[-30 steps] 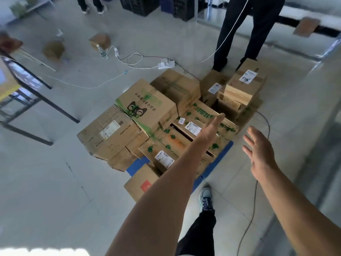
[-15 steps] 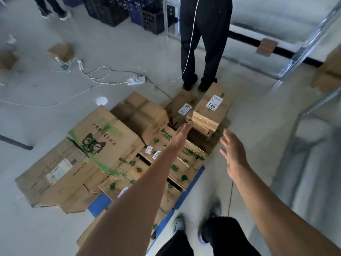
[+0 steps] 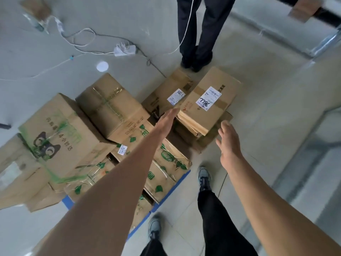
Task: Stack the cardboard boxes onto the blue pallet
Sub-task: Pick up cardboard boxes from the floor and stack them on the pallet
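A brown cardboard box with a white label [image 3: 212, 100] sits on top of a small pile on the floor just past the blue pallet [image 3: 181, 179]. My left hand [image 3: 168, 120] is flat and open, its fingertips at the near left corner of that box. My right hand [image 3: 227, 143] is open with fingers spread, a little short of the box's near right side. Several boxes cover the pallet, among them a large cat-print box [image 3: 55, 137], a taped plain box [image 3: 110, 106] and green-leaf boxes [image 3: 166, 163].
A person in dark trousers [image 3: 199, 34] stands right behind the pile. A second labelled box [image 3: 169, 93] lies left of the top one. White cables and a power strip [image 3: 125, 49] trail over the floor at the back left. My own feet [image 3: 203, 177] are beside the pallet's near edge.
I have stepped closer to the pile. Both hands have reached forward, and the left fingertips have gone from over the leaf-print boxes to the corner of the labelled box.
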Demonstrator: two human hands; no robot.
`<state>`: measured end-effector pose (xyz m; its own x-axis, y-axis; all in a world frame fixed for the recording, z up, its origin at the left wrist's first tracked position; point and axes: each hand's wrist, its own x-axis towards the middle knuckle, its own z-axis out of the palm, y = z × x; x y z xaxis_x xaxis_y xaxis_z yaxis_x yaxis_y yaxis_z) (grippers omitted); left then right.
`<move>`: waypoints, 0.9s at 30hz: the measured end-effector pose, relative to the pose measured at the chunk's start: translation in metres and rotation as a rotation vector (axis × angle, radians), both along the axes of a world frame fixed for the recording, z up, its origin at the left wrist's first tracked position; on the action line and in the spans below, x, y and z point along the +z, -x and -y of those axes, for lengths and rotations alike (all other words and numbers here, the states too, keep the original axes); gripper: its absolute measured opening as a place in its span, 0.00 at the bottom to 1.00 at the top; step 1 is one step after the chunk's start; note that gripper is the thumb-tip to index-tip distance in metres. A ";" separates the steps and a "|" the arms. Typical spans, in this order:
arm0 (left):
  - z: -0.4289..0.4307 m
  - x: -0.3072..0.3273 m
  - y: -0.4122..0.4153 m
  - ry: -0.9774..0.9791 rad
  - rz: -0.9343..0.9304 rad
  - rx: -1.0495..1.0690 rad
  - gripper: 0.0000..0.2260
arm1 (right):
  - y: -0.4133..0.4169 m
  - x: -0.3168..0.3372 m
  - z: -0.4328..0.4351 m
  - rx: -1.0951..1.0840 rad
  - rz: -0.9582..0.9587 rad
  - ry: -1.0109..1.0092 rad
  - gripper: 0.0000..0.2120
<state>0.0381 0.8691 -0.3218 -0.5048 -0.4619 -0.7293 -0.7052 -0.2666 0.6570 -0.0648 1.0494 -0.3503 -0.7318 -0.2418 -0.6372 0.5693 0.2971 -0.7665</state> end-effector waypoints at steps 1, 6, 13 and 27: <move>0.003 -0.013 0.019 -0.001 0.024 0.010 0.34 | 0.018 -0.015 0.002 0.003 0.013 -0.016 0.25; 0.020 -0.075 0.099 0.028 0.072 -0.054 0.40 | 0.093 -0.086 0.022 0.020 0.071 -0.056 0.26; 0.049 -0.164 0.179 0.105 0.125 -0.099 0.31 | 0.146 -0.168 0.051 0.001 0.151 -0.091 0.34; 0.045 -0.179 0.157 0.104 0.143 0.062 0.33 | 0.133 -0.184 0.062 0.028 0.152 -0.108 0.32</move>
<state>-0.1193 0.8241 -0.5008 -0.3681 -0.5652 -0.7383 -0.7776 -0.2482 0.5777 -0.1980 0.9876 -0.5347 -0.6191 -0.1853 -0.7632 0.6665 0.3901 -0.6353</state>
